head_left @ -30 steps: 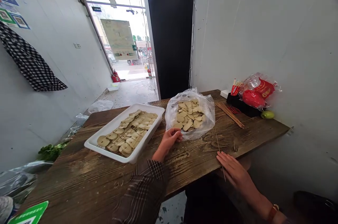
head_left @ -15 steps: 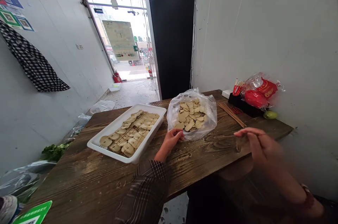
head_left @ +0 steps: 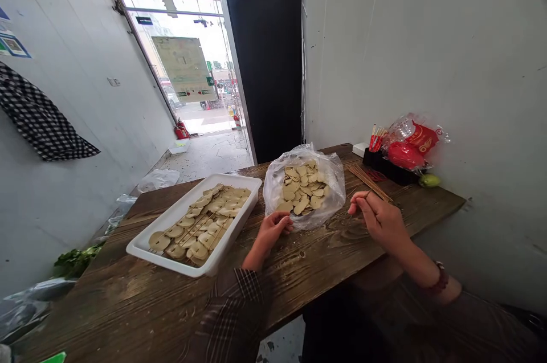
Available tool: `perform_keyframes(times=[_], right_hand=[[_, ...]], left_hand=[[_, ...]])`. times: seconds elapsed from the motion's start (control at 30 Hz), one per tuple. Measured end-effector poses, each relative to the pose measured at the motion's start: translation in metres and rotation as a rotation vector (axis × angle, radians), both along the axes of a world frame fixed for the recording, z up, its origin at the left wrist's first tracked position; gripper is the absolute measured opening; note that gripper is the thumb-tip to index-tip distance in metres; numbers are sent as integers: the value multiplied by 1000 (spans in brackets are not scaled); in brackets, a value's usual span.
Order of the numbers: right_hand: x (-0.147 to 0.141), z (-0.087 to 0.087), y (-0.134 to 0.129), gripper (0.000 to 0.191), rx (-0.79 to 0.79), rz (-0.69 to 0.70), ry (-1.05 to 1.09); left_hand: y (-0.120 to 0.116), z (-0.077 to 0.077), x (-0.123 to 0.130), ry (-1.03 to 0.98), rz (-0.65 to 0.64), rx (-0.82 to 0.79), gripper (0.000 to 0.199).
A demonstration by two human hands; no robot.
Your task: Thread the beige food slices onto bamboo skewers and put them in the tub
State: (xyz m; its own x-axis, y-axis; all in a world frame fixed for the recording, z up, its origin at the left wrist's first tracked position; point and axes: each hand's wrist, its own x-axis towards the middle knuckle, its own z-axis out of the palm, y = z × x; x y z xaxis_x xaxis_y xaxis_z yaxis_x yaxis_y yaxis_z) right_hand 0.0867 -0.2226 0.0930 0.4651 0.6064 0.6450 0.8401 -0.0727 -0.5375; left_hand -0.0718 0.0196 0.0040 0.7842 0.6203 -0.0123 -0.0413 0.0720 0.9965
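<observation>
My left hand (head_left: 272, 231) rests at the front edge of a clear plastic bag (head_left: 337, 189), fingers curled together; what they hold, if anything, is hidden. Inside the opened bag lies a heap of thin beige slices (head_left: 302, 186). Off to the right, my right hand (head_left: 380, 220) is raised over the table with thumb and fingers pinched on a thin wooden skewer (head_left: 367, 195), of which only a short bit shows. Left of the bag, a white tray (head_left: 132, 246) holds rows of skewered slices (head_left: 200, 226), overlapping one another.
Loose skewers (head_left: 371, 182) lie in a bundle behind my right hand. Along the wall stand a black box (head_left: 393, 171) with red packets (head_left: 404, 155) and a green fruit (head_left: 429, 180). The wooden table (head_left: 128, 294) ends at a front edge before my body.
My right hand has moved left and slightly up, closer to the bag. My left hand stays beside the bag. The whole view has shifted a little.
</observation>
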Motion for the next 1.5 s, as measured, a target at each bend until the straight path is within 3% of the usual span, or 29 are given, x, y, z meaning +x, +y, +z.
perform_keyframes(times=[0.23,0.4,0.8,0.93,1.07,1.23,1.33,1.4,1.5], right_hand=[[8,12,22,36,21,15,-54],[11,7,39,36,-99,132,-53],[23,-3,53,31,-61,143,66],[33,-20,71,34,-143,235,222],[43,-39,101,41,-38,212,480],[59,-64,144,43,27,245,520],[69,-78,160,42,59,244,551],[75,-86,165,42,74,259,586],[79,-94,165,40,48,283,648]], left_hand=[[1,-1,0,18,1,-10,58],[1,-2,0,24,4,-4,57],[-3,2,3,27,2,14,48],[-2,2,4,55,-2,24,44],[-4,3,4,72,-1,32,42],[-7,9,2,104,35,48,41],[-7,12,0,75,149,93,40],[-6,13,0,75,285,191,38],[2,13,6,205,451,546,28]])
